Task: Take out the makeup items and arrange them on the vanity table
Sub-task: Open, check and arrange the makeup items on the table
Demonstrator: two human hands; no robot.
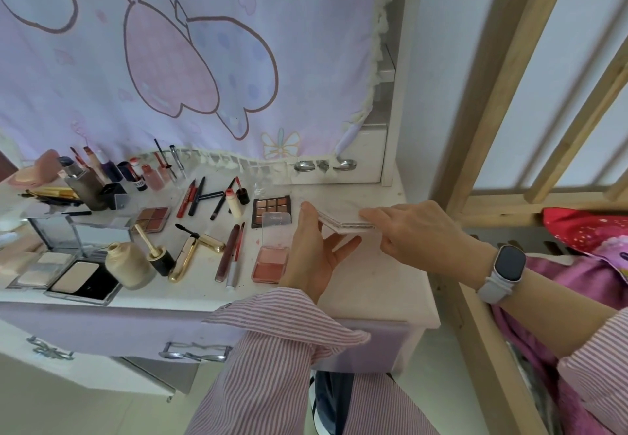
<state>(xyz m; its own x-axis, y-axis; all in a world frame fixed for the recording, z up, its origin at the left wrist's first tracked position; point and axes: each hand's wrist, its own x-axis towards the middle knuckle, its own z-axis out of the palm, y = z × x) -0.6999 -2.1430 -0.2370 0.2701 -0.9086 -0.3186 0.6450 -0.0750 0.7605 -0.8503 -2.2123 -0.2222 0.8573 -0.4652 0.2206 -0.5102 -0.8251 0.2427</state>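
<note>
Both hands hold a thin, pale palette (343, 222) above the right part of the vanity table (373, 285), near its back edge. The left hand (314, 247) cups it from below, thumb on the left end and fingers spread beneath. The right hand (411, 230) pinches the right end; whether the case is slightly open is hard to tell. Just left of it lie a nine-pan eyeshadow palette (270, 208) and a blush compact (270, 263).
</note>
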